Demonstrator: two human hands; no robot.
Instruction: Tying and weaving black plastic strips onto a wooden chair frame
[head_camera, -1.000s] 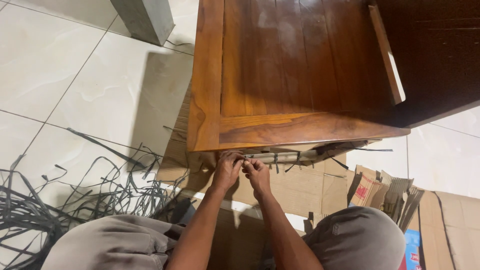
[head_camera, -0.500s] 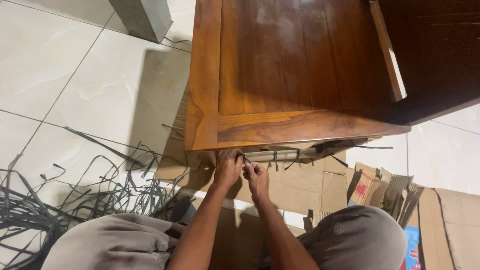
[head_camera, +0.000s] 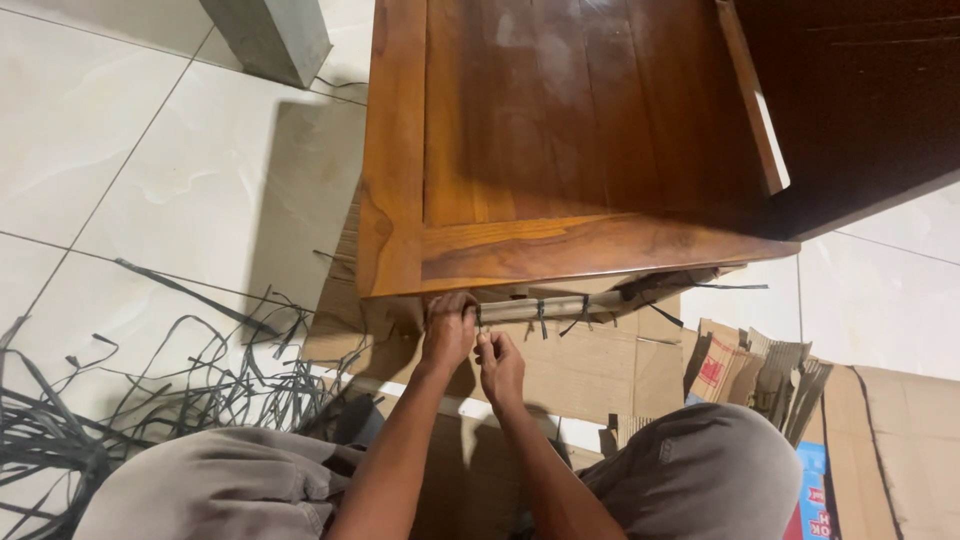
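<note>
Little had shifted against the earlier frames: both hands stayed under the near edge of the wooden table (head_camera: 560, 150), the right one drawn a touch lower and nearer the body. Left hand (head_camera: 447, 330) sat just below the table's near edge, fingers curled and pressed together around the left end of a pale rod (head_camera: 560, 306). Right hand (head_camera: 500, 365) lay just beside and below it, fingertips pinching a dark strip (head_camera: 478, 318) tied at that same end. Rod lay under the table's near edge, long axis running parallel to that edge, left to right, its far end pointing right and slightly upward toward the table's right corner. Several more dark ties (head_camera: 541, 316) hung from it at intervals. Flattened brown cardboard (head_camera: 590, 370) covered the floor beneath the table's near edge. Right of the rod, below the table's right corner, stood a cluster of folded cardboard packaging (head_camera: 750, 365), brown with a red printed patch on one face. Further right and lower, a blue package corner (head_camera: 812, 490) with red markings showed beside the person's knee. Left of the table, a tangle of loose dark strips (head_camera: 130, 390) sprawled over white floor tiles (head_camera: 120, 160). Grey post (head_camera: 270, 35) stood off the table's far left corner.
</note>
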